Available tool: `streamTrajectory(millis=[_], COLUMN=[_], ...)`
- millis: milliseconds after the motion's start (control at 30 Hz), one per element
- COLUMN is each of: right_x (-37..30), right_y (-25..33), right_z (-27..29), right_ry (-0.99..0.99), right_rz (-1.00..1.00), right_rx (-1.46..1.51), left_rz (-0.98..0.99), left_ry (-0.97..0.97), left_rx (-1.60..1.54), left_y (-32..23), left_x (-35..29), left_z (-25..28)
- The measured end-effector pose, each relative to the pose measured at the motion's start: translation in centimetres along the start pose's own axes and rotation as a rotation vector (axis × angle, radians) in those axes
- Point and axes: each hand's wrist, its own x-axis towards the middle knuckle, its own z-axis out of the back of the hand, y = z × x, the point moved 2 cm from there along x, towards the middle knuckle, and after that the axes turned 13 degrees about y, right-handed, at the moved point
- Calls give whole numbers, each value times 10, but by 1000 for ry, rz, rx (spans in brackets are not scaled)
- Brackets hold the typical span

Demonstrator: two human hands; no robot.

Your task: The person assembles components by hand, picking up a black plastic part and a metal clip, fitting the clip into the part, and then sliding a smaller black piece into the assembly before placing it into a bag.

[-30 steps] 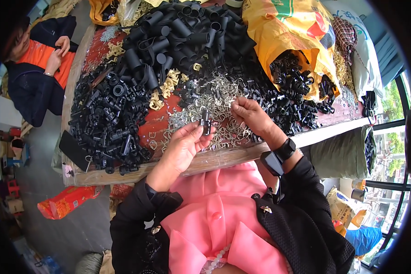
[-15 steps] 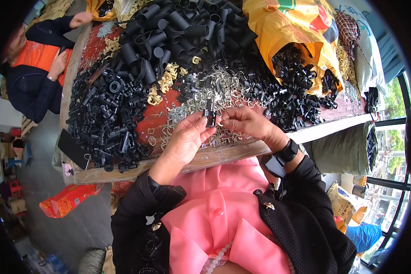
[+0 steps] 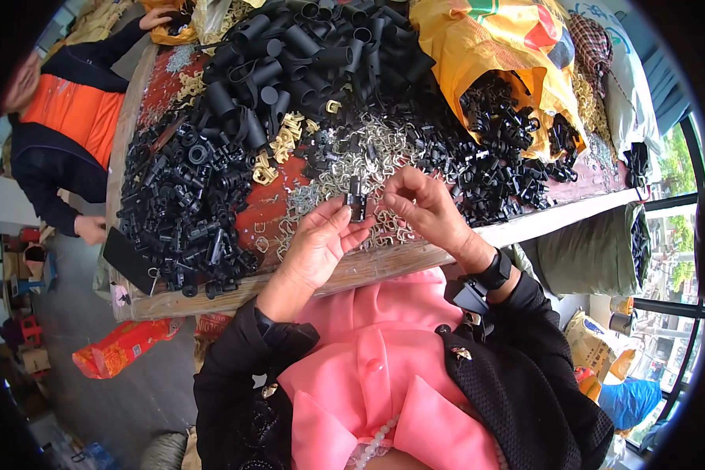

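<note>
A worker at a crowded desk (image 3: 268, 202) pinches a small black part (image 3: 357, 205) between thumb and fingers of the left hand (image 3: 313, 249), while the right hand (image 3: 429, 210) hangs just beside it, thumb and forefinger curled close together; whether anything tiny sits between those fingertips cannot be told.

Close handling of this kind would seem to call for a firm but light pinch low on the part, its upper end left uncovered, with the left wrist steady and the right hand's fingertips meeting it squarely rather than at a slant. Too hard a squeeze could make so small a piece twist or slip, and one dropped here might be hard to pick out.

The part stands roughly upright at the left hand's fingertips, to the left of the right hand and apart from it, in front of the loose, curved metal pieces (image 3: 377, 157). Black fittings (image 3: 182, 192) lie heaped to the left.
</note>
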Motion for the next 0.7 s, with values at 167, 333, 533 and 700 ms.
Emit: streamTrajectory(millis=[167, 333, 533, 700], right_x=[-3, -10, -15, -16], right_y=[28, 34, 38, 30], right_z=[-10, -16, -20, -22], right_ry=[-23, -76, -63, 13], right_rz=[327, 379, 421, 387], right_rx=[-384, -535, -678, -699], left_rz=[48, 95, 124, 155], left_ry=[0, 54, -37, -57], left_rx=[-26, -19, 68, 43], left_y=[2, 0, 3, 2], left_x=[-4, -7, -10, -13], left_z=[-3, -13, -13, -15])
